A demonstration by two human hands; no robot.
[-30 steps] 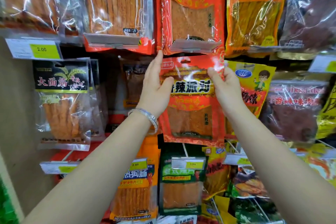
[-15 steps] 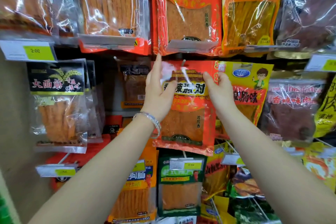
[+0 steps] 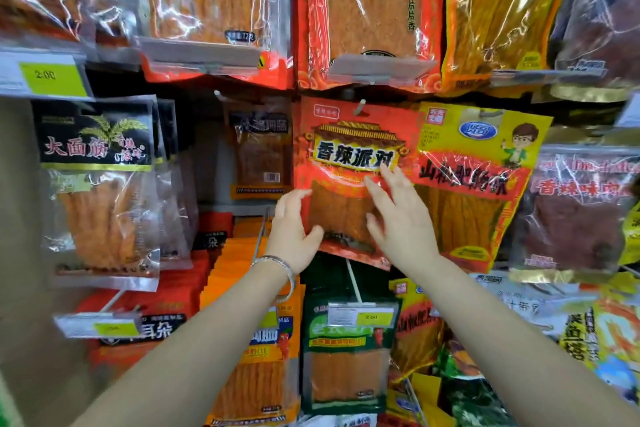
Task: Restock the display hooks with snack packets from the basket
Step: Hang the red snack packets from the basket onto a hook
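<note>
A red snack packet [image 3: 349, 135] with a yellow label of black characters hangs on a display hook [image 3: 359, 107] at the centre of the wall. My left hand [image 3: 294, 232] is at its lower left edge, fingers relaxed and spread, holding nothing. My right hand [image 3: 401, 215] lies over its lower right part, fingers straight and spread, fingertips near the label. Whether either hand touches the packet is unclear. The basket is out of view.
Hanging packets crowd the wall: a black-topped one [image 3: 97, 184] at left, a yellow one [image 3: 478, 184] right of the red packet, a green one [image 3: 346, 350] below. Price tags [image 3: 52, 78] stick out on hook ends. A beige wall [image 3: 14, 218] runs down the left.
Both hands have let go of the red packet's top corners and dropped to its lower half. The packet now hangs on the hook by itself.
</note>
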